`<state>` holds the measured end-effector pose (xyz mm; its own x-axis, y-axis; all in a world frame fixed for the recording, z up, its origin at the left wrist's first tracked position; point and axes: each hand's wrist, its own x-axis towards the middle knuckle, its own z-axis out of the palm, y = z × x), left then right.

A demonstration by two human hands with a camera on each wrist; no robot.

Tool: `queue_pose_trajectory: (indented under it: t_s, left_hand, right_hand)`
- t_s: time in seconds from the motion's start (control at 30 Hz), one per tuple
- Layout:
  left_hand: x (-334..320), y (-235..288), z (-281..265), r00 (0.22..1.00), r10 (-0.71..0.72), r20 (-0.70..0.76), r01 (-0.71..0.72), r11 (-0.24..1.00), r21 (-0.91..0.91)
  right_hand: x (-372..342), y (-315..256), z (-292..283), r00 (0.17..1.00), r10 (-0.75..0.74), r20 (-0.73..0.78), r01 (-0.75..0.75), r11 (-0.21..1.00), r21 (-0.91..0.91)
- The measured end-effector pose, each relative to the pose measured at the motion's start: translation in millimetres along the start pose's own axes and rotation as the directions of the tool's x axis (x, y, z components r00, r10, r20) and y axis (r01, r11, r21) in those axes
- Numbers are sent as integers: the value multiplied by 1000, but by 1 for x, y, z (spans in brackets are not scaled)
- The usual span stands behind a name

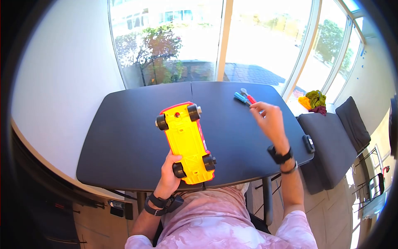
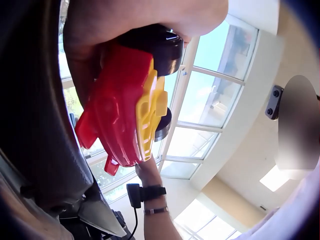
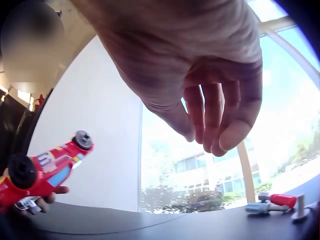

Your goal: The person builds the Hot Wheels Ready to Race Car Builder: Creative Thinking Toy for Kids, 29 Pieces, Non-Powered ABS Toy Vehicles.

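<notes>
My left hand (image 1: pixel 168 176) grips a red toy car (image 1: pixel 182 139) near its lower end, thumb over the yellow underside, which faces up with its black wheels showing. Seen in the left wrist view, the red body (image 2: pixel 122 107) hangs beneath the palm. My right hand (image 1: pixel 269 120) hovers over the table's right side, fingers loosely bent with nothing between them in the right wrist view. Just beyond its fingertips lie a blue-handled tool (image 1: pixel 241 98) and a red-handled tool (image 1: pixel 251 99) with a round grey head. A small pale upright piece (image 3: pixel 300 207) stands beside them.
The dark table (image 1: pixel 128 137) has a seam across its middle. A small black device (image 1: pixel 308 144) sits at its right edge. Further right, a dark cushioned seat (image 1: pixel 327 145) bears yellow, green and maroon cloths (image 1: pixel 316 101). Tall windows (image 1: pixel 265 45) rise behind the table.
</notes>
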<state>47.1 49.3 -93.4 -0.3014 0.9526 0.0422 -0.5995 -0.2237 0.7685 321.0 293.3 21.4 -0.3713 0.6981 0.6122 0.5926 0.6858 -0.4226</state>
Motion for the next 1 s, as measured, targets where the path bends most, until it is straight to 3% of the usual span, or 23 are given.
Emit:
queue_pose_trajectory:
  t_s: [0.07, 0.27, 0.37, 0.4, 0.47, 0.57, 0.67, 0.8, 0.9, 0.97, 1.0]
  left_hand:
    - [1, -3, 4, 1000, -1, -20, 1, 1000, 12]
    - [2, -4, 8, 999, -29, -46, 30, 999, 24]
    - [3, -6, 5, 999, -28, -39, 29, 999, 24]
    - [3, -6, 4, 999, -23, -37, 24, 999, 25]
    - [4, -7, 3, 999, -19, -30, 19, 1000, 19]
    - [4, -6, 4, 1000, -9, -11, 10, 1000, 19]
    - [5, -5, 4, 1000, 9, 16, -9, 1000, 27]
    - [7, -6, 3, 998, 34, 54, -37, 998, 51]
    - [5, -1, 7, 995, 36, 88, -41, 997, 59]
    - [6, -1, 7, 993, 29, 111, -34, 998, 50]
    - [7, 0, 7, 992, 25, 121, -31, 998, 45]
  right_hand:
    - [21, 47, -7, 993, 116, 29, -109, 979, -170]
    - [26, 189, 14, 978, 110, 179, -25, 907, -420]
    - [15, 210, 30, 977, 90, 193, -3, 912, -410]
    - [15, 215, 32, 959, 158, 234, -54, 916, -398]
    - [19, 207, 27, 905, 285, 316, -155, 912, -379]
    - [18, 199, 21, 911, 282, 302, -141, 899, -414]
    - [18, 196, 12, 966, 201, 162, -117, 900, -420]
    - [34, 145, -7, 994, 108, -33, -113, 966, -233]
    - [46, 55, -20, 984, -159, -81, 159, 987, -6]
    - [45, 20, -22, 976, -199, -85, 203, 978, 47]
    - [43, -25, -22, 953, -297, -63, 303, 945, 126]
